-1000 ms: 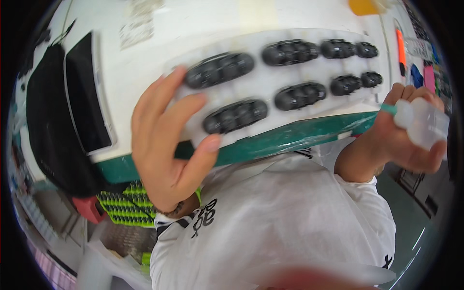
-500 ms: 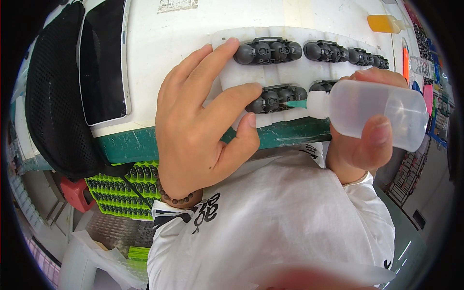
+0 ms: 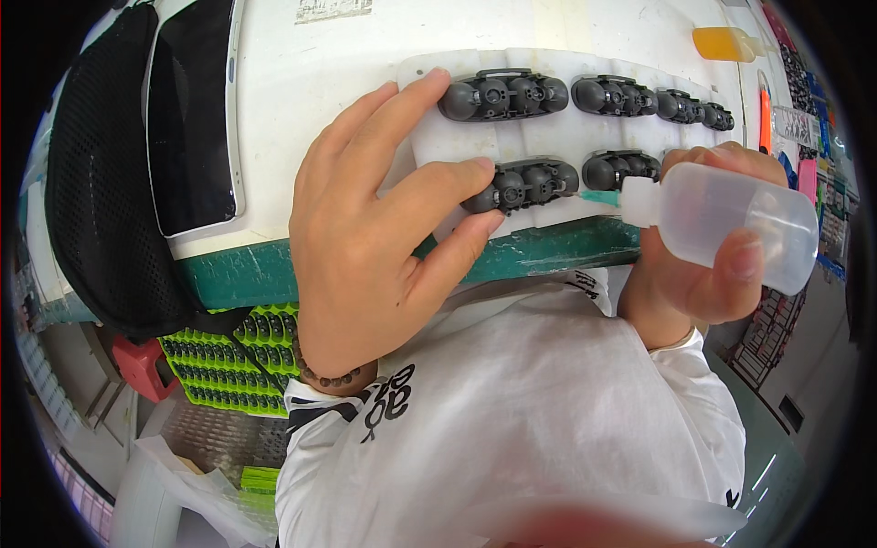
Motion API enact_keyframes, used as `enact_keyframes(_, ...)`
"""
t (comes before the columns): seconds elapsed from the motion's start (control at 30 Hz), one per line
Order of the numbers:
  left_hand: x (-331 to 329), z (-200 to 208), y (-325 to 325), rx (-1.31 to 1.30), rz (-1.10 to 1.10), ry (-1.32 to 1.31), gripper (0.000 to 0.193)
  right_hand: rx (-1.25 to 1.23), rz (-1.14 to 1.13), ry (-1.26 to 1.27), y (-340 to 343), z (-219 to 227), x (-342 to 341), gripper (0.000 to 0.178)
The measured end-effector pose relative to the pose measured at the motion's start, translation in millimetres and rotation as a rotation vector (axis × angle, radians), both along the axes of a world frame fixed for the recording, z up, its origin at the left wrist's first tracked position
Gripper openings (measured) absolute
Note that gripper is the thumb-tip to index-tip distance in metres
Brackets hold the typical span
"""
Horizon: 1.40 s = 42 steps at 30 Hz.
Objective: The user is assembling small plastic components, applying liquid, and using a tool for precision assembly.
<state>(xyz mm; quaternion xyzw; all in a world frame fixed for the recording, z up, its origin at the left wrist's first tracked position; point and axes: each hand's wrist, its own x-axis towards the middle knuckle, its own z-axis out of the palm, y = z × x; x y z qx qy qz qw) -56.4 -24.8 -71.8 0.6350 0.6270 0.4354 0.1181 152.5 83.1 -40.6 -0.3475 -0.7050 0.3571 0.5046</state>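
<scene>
Lighting bright, diffuse; source out of frame. White tabletop (image 3: 274, 91) at 11 o'clock evenly lit. Glare: highlights on translucent white plastic squeeze bottle (image 3: 703, 215) at 3 o'clock; pale streaks on glossy grey-green floor (image 3: 763, 484) at 4 o'clock. Focus: black multi-domed plastic pieces (image 3: 507, 96) crisp; reddish oblong shape (image 3: 594, 527) at 5 o'clock blurred. Fisheye: edges bowed, corners black.

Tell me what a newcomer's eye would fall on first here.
Probably the translucent bottle in the right hand, right of centre, its green tip pointing left toward a dark rounded part whose left end sits between the left hand's thumb and forefinger. Next, the white holder bearing two rows of such parts along the bench. Then the bright green trays of dark pieces, lower left, below the bench.
</scene>
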Motion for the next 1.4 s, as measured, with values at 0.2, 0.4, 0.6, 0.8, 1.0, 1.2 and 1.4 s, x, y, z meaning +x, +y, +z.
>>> enact_keyframes(0.2,-0.1,-1.9,-1.7,-0.009,0.018,-0.005,0.031,-0.069,0.097,-0.1,-4.5,3.2,-6.8,0.051)
enact_keyframes(0.4,-1.0,1.5,0.5,-0.016,0.001,-0.003,0.031,-0.048,0.098,-0.049,-0.4,6.5,0.2,0.052)
enact_keyframes(0.6,-1.4,4.6,-2.8,-0.033,0.04,0.034,0.033,-0.018,0.014,0.266,19.2,-1.1,12.1,0.052)
enact_keyframes(0.8,-2.7,8.4,-2.6,-0.061,0.05,0.065,0.033,0.006,-0.113,0.227,20.5,-4.1,19.9,0.048)
enact_keyframes(1.0,-0.6,5.5,-4.2,-0.095,0.059,0.056,0.034,0.055,-0.114,0.212,25.0,-14.1,21.8,0.043)
enact_keyframes(1.2,3.2,1.2,-2.5,-0.043,0.089,-0.019,0.033,0.106,-0.136,0.156,24.3,-11.5,20.7,0.04)
enact_keyframes(1.4,3.4,1.8,-2.9,-0.055,0.087,-0.015,0.034,0.011,-0.005,0.365,38.9,-12.7,42.1,0.043)
